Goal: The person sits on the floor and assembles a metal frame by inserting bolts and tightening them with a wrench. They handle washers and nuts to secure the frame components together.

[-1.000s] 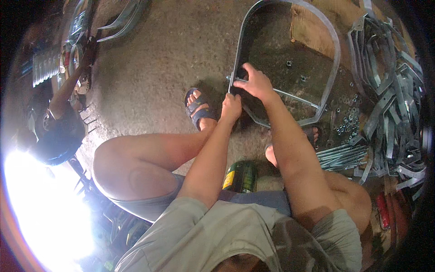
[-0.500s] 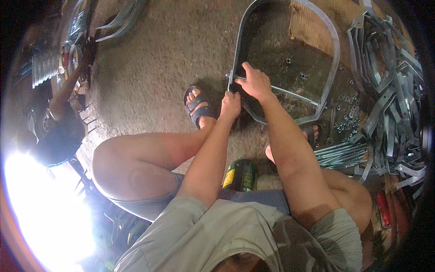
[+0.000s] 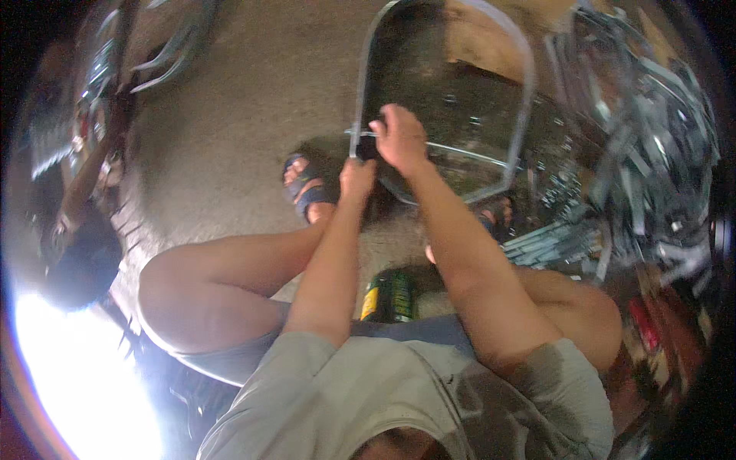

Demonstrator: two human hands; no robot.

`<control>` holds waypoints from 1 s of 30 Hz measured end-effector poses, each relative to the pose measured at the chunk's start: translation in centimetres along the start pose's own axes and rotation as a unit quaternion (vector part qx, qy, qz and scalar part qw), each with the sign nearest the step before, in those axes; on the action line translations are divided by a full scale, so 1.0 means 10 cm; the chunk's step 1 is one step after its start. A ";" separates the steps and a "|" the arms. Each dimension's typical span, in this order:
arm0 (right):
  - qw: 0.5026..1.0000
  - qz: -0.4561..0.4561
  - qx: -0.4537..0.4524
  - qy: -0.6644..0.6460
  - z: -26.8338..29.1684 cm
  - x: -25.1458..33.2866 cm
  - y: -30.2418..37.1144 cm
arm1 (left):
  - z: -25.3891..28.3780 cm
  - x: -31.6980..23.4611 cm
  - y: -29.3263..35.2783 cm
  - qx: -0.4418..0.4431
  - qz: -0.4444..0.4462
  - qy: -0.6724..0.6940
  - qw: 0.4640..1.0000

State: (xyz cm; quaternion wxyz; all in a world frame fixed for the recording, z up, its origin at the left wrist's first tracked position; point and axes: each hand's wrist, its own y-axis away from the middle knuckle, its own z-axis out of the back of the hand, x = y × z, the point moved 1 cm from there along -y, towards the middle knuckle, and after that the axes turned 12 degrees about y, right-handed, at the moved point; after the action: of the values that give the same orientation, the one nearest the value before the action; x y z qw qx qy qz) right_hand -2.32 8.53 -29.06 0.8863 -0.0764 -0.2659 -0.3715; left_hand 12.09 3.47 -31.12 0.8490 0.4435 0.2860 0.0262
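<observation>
A bent metal band frame (image 3: 529,92), a large rounded loop, stands in front of me. Its left side is gripped near the bottom by my left hand (image 3: 358,181), the fingers closed round the band. A thin metal rod (image 3: 468,152) crosses the loop, its left end poking out past the band. My right hand (image 3: 402,142) is at the rod's left part, just inside the band. Its thumb and forefinger are blurred, and whether they pinch the rod or a small part on it is hidden.
Bent metal strips (image 3: 652,146) lie piled at the right. Closer in are loose nuts (image 3: 563,188) and a bundle of rods (image 3: 548,244). Cardboard (image 3: 487,42) lies beyond the frame, a dark green can (image 3: 396,295) between my legs. Another person (image 3: 80,261) works at the left.
The view has shifted and blurred, so the frame and both hands appear farther left. My left hand keeps its grip on the band; the right stays by the rod, its fingers slightly changed.
</observation>
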 end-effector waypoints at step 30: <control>0.962 -0.190 0.084 0.178 3.44 -2.72 1.36 | -0.16 -0.23 0.98 -0.227 -0.266 -0.217 0.911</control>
State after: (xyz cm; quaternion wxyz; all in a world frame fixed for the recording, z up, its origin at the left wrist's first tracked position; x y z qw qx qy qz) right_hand -22.94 46.52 -13.47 0.8358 0.1175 -0.1439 -0.5166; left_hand 11.39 9.83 -23.22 0.9437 0.1408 0.1884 -0.2327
